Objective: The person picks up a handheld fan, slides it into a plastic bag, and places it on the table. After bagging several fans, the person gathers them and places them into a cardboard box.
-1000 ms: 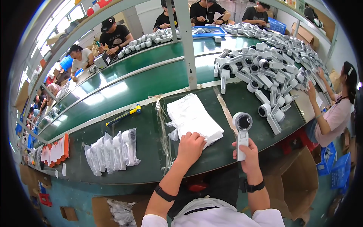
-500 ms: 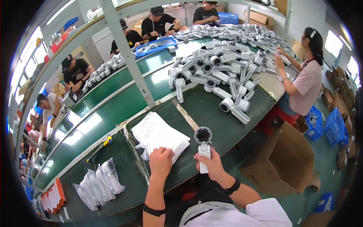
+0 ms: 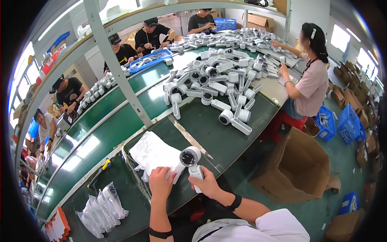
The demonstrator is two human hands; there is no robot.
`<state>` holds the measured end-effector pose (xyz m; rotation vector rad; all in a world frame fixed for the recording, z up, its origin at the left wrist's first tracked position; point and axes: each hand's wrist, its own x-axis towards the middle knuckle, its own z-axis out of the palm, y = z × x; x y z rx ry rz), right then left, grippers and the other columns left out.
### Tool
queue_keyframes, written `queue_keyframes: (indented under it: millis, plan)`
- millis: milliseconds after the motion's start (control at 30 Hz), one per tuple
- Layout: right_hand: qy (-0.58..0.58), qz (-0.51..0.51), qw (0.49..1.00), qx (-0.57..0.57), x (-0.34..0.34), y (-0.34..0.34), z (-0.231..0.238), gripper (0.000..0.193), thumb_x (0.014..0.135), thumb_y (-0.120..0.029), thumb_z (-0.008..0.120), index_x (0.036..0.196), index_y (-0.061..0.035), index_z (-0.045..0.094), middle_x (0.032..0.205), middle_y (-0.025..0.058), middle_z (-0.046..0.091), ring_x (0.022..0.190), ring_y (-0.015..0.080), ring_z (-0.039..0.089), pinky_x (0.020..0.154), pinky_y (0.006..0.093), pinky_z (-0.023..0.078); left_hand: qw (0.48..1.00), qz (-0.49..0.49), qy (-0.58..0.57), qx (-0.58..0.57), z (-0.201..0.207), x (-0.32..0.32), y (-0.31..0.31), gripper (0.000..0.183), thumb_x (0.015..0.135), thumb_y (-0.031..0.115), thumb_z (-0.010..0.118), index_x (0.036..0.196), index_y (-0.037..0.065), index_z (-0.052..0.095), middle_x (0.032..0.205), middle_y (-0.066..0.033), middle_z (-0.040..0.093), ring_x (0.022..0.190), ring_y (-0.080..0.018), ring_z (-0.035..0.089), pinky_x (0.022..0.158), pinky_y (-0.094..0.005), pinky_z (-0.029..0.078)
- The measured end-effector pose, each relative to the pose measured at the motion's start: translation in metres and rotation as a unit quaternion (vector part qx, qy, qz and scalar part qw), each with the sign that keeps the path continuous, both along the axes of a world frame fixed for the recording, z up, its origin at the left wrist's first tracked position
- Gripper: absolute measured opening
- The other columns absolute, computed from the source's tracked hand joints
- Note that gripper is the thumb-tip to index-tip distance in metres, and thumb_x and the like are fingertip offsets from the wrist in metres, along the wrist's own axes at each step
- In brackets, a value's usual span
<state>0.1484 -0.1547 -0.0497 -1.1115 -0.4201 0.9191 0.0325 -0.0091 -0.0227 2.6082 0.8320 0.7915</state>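
A white handheld fan (image 3: 196, 172) with a round, black-faced head is in my right hand (image 3: 208, 185). My fingers wrap round its handle and the head points up and away from me. Just left of it, a stack of thin white plastic bags (image 3: 151, 151) lies on the dark green table (image 3: 193, 121). My left hand (image 3: 160, 183) rests at the near edge of the stack, with fingers curled and thumb close to them on a bag. A row of fans in clear bags (image 3: 102, 209) lies to the left.
A big heap of similar fans (image 3: 213, 76) covers the far table. A yellow and black utility knife (image 3: 99, 173) and an orange and white box (image 3: 57, 226) are at left. An open cardboard box (image 3: 290, 169) stands right. Co-workers sit across the green belt (image 3: 96, 133) and at right.
My right hand has brought the fan left, closer to the bags, and turned its head sideways and tilted it. My left hand stays at the stack's edge. The view has shifted right.
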Motion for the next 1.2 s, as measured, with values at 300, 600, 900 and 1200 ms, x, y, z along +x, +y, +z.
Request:
queue_keyframes:
  millis: [300, 600, 900, 1200]
  plan:
    - [-0.028, -0.001, 1.0, -0.01, -0.004, 0.016, 0.001, 0.026, 0.084, -0.008, 0.069, 0.103, -0.0024, 0.052, 0.079, 0.0036, 0.061, 0.061, 0.0115, 0.06, 0.054, 0.0266, 0.047, 0.999, 0.011, -0.036, -0.015, -0.002, -0.001, 0.005, 0.011, 0.085, 0.016, 0.067, 0.085, 0.005, 0.071, 0.084, -0.0111, 0.066, 0.081, -0.0312, 0.062, 0.072, -0.0406, 0.049]
    - [-0.077, -0.052, 0.996, -0.003, -0.013, 0.041, -0.001, 0.028, 0.082, -0.007, 0.071, 0.102, -0.0017, 0.052, 0.085, 0.0046, 0.062, 0.064, 0.0098, 0.06, 0.056, 0.0252, 0.048, 0.98, 0.041, -0.124, -0.151, 0.003, 0.003, 0.002, 0.014, 0.087, 0.013, 0.065, 0.092, 0.001, 0.071, 0.086, -0.0144, 0.068, 0.073, -0.0295, 0.064, 0.067, -0.036, 0.05]
    - [-0.079, -0.099, 0.992, 0.018, -0.021, 0.068, 0.009, 0.029, 0.083, -0.004, 0.07, 0.108, 0.001, 0.056, 0.093, 0.0063, 0.065, 0.07, 0.0101, 0.06, 0.061, 0.025, 0.05, 0.908, 0.058, -0.232, -0.345, 0.004, 0.005, -0.003, 0.019, 0.087, 0.013, 0.067, 0.098, -0.003, 0.07, 0.079, -0.0085, 0.07, 0.069, -0.0125, 0.063, 0.065, -0.0266, 0.05]
    - [-0.087, -0.104, 0.991, -0.001, -0.015, 0.067, 0.013, 0.027, 0.08, 0.003, 0.066, 0.102, -0.0017, 0.052, 0.085, 0.0051, 0.061, 0.064, 0.0126, 0.06, 0.058, 0.026, 0.05, 0.87, 0.055, -0.271, -0.408, 0.007, 0.004, -0.008, 0.016, 0.085, 0.013, 0.072, 0.094, 0.0, 0.071, 0.075, -0.0019, 0.066, 0.068, -0.0074, 0.059, 0.061, -0.0227, 0.047]
